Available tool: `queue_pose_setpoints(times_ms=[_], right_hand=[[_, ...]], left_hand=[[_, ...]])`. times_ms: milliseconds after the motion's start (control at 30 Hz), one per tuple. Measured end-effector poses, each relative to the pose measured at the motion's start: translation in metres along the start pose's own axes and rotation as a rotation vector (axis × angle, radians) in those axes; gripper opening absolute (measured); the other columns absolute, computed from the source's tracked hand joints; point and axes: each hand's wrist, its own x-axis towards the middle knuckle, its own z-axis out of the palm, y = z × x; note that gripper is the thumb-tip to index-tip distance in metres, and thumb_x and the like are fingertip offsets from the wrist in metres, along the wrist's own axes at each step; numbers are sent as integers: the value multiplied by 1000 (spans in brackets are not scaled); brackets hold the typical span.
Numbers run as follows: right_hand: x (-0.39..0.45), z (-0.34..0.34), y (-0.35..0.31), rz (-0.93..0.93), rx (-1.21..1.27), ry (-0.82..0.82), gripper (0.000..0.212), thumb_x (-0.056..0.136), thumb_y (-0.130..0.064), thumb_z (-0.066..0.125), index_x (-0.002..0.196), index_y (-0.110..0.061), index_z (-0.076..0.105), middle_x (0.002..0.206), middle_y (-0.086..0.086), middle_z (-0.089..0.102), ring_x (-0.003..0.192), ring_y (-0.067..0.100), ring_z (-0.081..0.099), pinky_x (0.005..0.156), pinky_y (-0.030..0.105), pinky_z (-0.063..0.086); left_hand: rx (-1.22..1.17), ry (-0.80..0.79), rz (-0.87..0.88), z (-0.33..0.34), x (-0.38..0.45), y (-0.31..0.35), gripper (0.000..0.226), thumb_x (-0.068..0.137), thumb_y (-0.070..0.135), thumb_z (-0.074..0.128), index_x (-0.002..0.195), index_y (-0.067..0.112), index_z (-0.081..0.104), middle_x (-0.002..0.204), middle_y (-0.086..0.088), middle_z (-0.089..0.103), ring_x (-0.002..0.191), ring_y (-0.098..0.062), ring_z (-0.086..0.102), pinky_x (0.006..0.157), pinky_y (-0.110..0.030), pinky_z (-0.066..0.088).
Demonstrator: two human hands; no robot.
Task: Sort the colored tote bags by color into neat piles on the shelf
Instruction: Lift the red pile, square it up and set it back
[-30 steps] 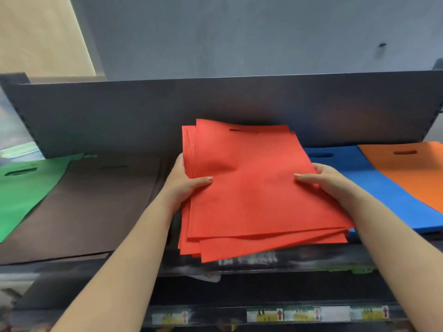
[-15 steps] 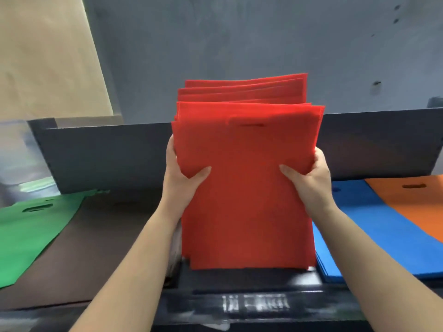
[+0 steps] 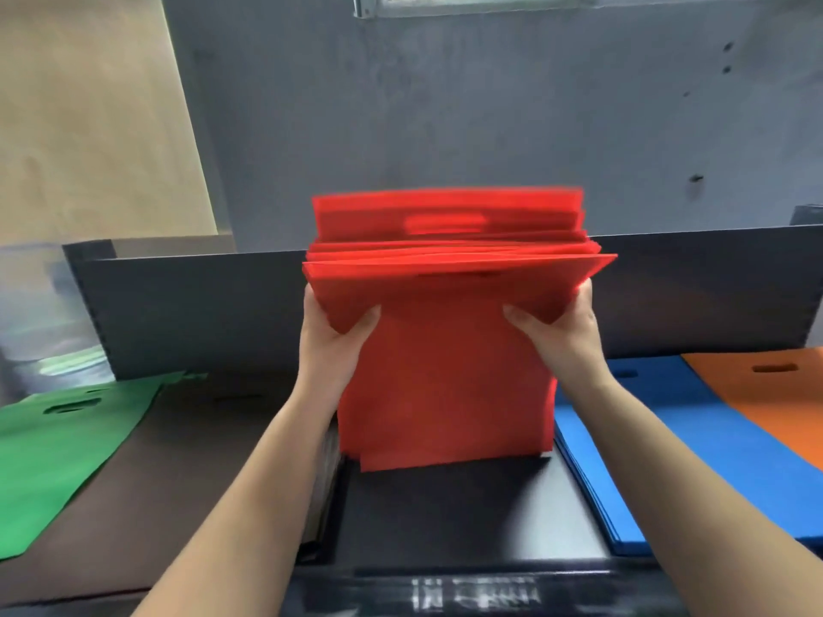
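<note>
A stack of red tote bags point(image 3: 445, 376) stands upright on its bottom edge on the dark shelf point(image 3: 467, 518), its top edges fanned and slightly blurred. My left hand point(image 3: 332, 345) grips the stack's left side, thumb in front. My right hand point(image 3: 561, 336) grips the right side the same way. A brown pile point(image 3: 178, 474) lies flat to the left, with a green pile point(image 3: 58, 456) beyond it. To the right lie a blue pile point(image 3: 677, 443) and an orange pile point(image 3: 775, 394).
A dark grey back panel point(image 3: 200, 313) runs along the rear of the shelf, with a grey wall behind it. The shelf's front lip point(image 3: 476, 594) carries a label strip. A bare patch of shelf sits under the red stack.
The red stack, lying flat a second ago, has been lifted upright onto its bottom edge between both hands. The top edges have fanned apart more since half a second ago.
</note>
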Motion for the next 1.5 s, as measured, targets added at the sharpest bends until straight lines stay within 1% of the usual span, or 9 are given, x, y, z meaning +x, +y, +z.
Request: queue_pose_setpoints(times_ms=[133,333,433,667,900,1100,1233,1367,1500], right_hand=[[6,2,-5,0,40,39,51,70,-21,83,107,-28,48,93,-23,57,88,-1,58,79,17,43],[30,-2,-28,-68,129,3,50,70,-18,82,110,-29,54,104,-15,65,98,6,64,86,23,49],[30,-8,-19,-8,76,-62,47,69,-19,84,110,-22,60,105,-5,69,97,10,66,89,32,52],[21,1,-17,31,111,6,45,73,-17,81,113,-14,59,107,2,68,97,16,65,89,38,53],[21,-10,-17,-41,-20,-20,46,73,-25,81,106,-29,49,94,-20,59,87,2,59,73,13,44],[13,-11,-11,-45,-18,63,43,77,-22,78,111,-20,51,92,-18,57,90,8,58,77,19,42],[28,-11,-25,-68,1,60,42,76,-24,78,108,-24,51,92,-20,58,85,-2,58,68,7,42],[21,-14,-11,4,-30,-36,46,76,-25,78,108,-26,46,92,-23,55,81,-13,52,61,-1,38],[2,-10,8,40,-52,-31,42,79,-22,76,108,-21,46,89,-20,54,80,-1,54,60,6,39]], left_hand=[[2,-7,-13,5,8,9,40,78,16,77,100,41,54,100,18,66,95,0,64,90,-30,50],[-60,-43,-44,4,26,32,38,78,19,77,100,41,53,97,21,67,90,3,65,79,-21,51],[-79,-105,-125,-1,25,30,34,77,8,76,101,29,63,92,11,72,86,-4,68,71,-19,52],[-75,17,-146,16,12,29,32,82,5,70,110,15,60,108,-5,68,101,-20,65,94,-41,50],[1,-30,-101,12,10,24,47,79,6,74,120,13,53,112,-3,66,103,-15,63,97,-39,49],[56,42,-54,24,4,23,31,84,11,69,111,19,55,100,8,64,96,-11,63,91,-34,50],[107,62,60,22,14,35,32,84,18,68,113,24,54,100,17,62,95,0,61,82,-21,47],[71,26,-27,19,4,26,36,83,14,70,113,22,52,102,13,63,96,-4,61,91,-30,49],[52,46,-90,22,-9,18,36,84,13,69,115,18,52,101,10,62,96,-9,61,95,-36,49]])
